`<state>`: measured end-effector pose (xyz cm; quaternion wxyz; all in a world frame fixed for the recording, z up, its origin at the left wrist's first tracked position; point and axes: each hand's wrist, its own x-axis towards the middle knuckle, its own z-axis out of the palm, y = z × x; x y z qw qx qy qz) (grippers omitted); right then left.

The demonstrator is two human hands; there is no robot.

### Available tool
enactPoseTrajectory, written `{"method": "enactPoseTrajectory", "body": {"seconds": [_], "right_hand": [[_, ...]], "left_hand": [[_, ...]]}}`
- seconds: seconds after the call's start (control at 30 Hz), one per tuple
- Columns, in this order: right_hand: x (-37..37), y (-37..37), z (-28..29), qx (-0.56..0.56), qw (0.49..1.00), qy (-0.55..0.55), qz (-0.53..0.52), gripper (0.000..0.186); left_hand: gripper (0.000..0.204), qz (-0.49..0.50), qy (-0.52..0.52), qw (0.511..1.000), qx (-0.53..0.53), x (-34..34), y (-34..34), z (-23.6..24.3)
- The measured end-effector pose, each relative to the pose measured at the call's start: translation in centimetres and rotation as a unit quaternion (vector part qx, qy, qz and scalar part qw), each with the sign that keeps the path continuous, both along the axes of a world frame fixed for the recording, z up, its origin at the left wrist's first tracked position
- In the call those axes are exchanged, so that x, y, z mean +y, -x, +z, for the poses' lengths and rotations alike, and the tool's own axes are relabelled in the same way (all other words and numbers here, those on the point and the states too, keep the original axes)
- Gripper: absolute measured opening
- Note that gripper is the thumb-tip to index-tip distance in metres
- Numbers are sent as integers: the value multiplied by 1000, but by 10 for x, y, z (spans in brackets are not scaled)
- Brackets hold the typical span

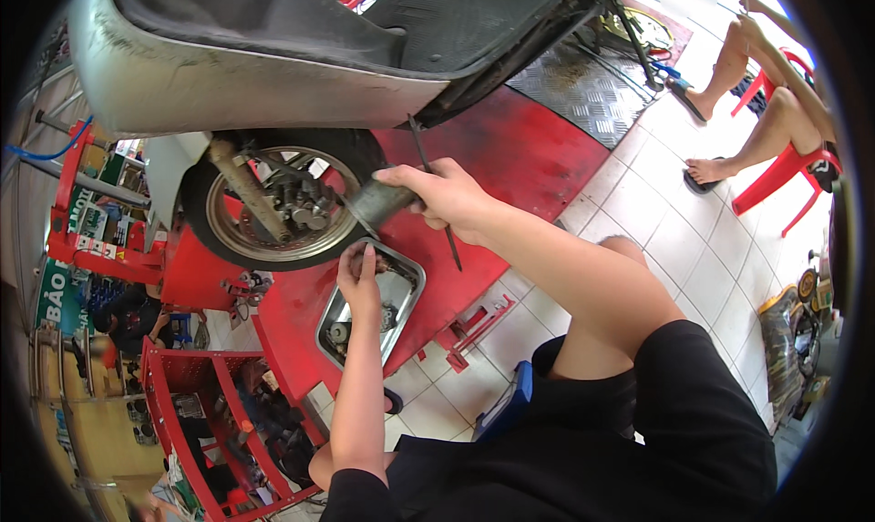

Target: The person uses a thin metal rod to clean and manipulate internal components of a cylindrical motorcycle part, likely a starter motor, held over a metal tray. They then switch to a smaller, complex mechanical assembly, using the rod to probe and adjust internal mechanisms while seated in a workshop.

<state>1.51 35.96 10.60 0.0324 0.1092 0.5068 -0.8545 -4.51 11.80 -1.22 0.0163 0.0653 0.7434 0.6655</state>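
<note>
My right hand [433, 194] is closed round a dark grey cylinder [385, 205], tilted down-left beside the scooter's wheel [264, 239]. My left hand [360, 276] is lower, its fingers curled at the top of a metal tray [411, 305]; what they hold is too small to make out. The tray rests on a red platform [483, 148] and contains several small metal parts. A thin dark rod [453, 253] runs behind my right hand. The scooter's silver body [255, 84] overhangs the wheel.
A red tool cart [223, 413] stands at lower left, near a crouching person [132, 317]. People's bare legs [775, 130] and red plastic chairs [775, 185] are at right. A checker-plate sheet [583, 84] lies beyond the platform. A blue object [506, 394] is below the tray.
</note>
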Motion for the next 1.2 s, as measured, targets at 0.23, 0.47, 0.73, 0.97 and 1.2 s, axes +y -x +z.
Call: {"method": "enactPoseTrajectory", "body": {"seconds": [0.23, 0.47, 0.73, 0.97, 1.2], "right_hand": [[-10, -3, 3, -57, 984, 125, 117, 34], [-14, -8, -7, -11, 995, 11, 99, 41], [-34, -19, -17, 236, 846, -473, -73, 40], [-43, -27, -17, 190, 791, -582, 18, 44], [-30, -24, 2, 198, 774, -600, -39, 37]], "left_hand": [[74, -95, 60, 945, 309, 40, -48, 117], [81, -53, 258, 910, 320, 34, -59, 141], [64, -58, 442, 809, 384, 45, -61, 128], [38, -64, 389, 866, 306, 37, -55, 114], [40, 6, 371, 912, 174, -33, 14, 23]]}}
